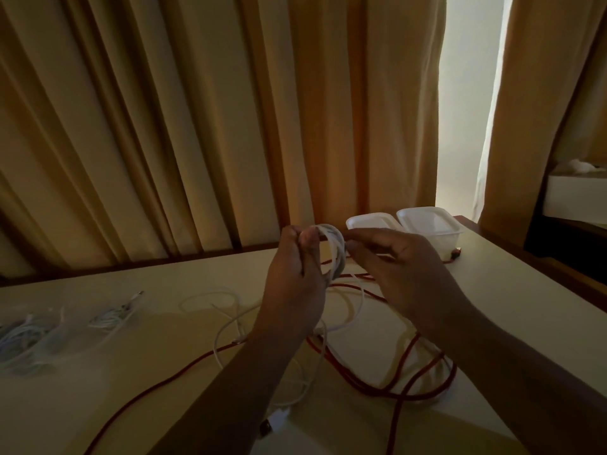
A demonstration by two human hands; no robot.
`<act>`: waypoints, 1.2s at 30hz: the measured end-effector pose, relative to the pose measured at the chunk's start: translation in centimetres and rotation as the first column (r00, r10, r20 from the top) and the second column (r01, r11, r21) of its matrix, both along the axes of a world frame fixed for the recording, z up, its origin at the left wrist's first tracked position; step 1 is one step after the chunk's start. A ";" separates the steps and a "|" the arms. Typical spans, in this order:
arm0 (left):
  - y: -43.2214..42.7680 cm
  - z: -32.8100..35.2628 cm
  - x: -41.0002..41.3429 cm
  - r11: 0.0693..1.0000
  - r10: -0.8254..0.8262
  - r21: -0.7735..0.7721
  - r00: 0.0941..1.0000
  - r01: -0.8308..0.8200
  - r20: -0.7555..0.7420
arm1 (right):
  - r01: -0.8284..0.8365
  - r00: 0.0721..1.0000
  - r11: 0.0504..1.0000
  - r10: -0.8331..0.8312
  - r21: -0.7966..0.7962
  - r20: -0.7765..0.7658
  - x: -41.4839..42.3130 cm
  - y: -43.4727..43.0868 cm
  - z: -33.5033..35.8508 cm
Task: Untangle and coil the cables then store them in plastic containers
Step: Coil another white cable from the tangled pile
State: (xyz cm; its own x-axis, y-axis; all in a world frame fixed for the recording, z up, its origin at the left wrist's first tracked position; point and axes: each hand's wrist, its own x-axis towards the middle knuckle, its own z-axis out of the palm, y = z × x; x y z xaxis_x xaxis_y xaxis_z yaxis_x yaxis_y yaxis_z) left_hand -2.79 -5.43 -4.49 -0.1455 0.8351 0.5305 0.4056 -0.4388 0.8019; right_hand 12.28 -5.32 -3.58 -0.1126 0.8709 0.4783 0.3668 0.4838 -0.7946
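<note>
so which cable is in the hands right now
The white cable, looped in the left hand with the right hand at the coil. The red cable lies loose on the table, held by neither.

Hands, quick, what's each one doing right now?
Left hand: grips the white cable coil.
Right hand: fingers at the coil; whether they pinch it cannot be told.
</note>
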 end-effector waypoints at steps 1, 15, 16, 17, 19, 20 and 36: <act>0.1 -0.2 0.0 0.999 0.031 0.008 0.999 -0.031 -0.012 | -0.016 0.998 1.000 0.015 -0.020 -0.066 -0.4 -0.2 0.0; 0.8 -1.3 0.1 0.993 -0.016 0.112 0.995 0.027 -0.099 | -0.392 0.828 0.879 0.211 -0.269 -0.519 -0.6 0.6 -0.6; 0.8 -1.3 0.0 0.995 -0.061 0.076 0.996 0.066 -0.070 | -0.455 0.775 0.845 0.221 -0.280 -0.592 -0.6 0.7 -0.6; 0.9 -1.3 -0.2 0.995 -0.092 0.039 0.995 0.094 -0.046 | -0.507 0.726 0.813 0.225 -0.285 -0.650 -0.6 0.7 -0.6; 1.0 -1.2 -0.5 0.995 -0.101 -0.003 0.994 0.101 -0.038 | -0.571 0.662 0.766 0.217 -0.295 -0.717 -0.5 0.7 -0.5; 1.0 -1.1 -0.6 0.995 -0.099 -0.014 0.994 0.099 -0.035 | -0.592 0.640 0.749 0.215 -0.295 -0.737 -0.5 0.7 -0.5; 1.1 -1.0 -1.2 0.990 0.142 -0.008 0.986 -0.143 -0.087 | 0.087 0.963 0.987 -0.118 0.136 0.243 -0.3 0.4 -0.8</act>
